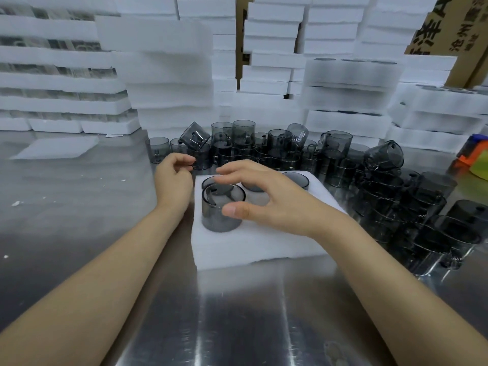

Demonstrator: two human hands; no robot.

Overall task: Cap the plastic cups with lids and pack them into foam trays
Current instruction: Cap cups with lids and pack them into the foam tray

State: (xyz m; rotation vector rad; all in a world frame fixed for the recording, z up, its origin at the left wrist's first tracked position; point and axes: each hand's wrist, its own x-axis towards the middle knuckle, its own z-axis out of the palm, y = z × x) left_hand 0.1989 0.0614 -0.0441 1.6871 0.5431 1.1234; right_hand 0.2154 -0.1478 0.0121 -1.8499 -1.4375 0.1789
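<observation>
Arching over a grey cup (212,220) standing in the foam tray's (264,247) near-left pocket, the right hand (274,204) showed no clear grip. The left hand (173,179), loosely curled and empty, hovered beside the tray.

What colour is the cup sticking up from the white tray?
The cup is see-through smoky grey, clearest in the head view.

- White foam tray (264,241): pockets at the middle and right are partly covered by the right hand (266,202).
- Smoky grey transparent plastic cup (220,215), near-left pocket: base sunk in the foam, unseen; thumb contact undetermined.
- Left hand (173,180): palm turned away; whether its curled fingers hold anything, undetermined.
- Brown cardboard box (449,27): cut by the top edge, print incomplete.
- Orange-and-blue object (472,151): cut by the right edge, unidentifiable.
- Tall stack of white foam slabs (169,75): blurred.
</observation>
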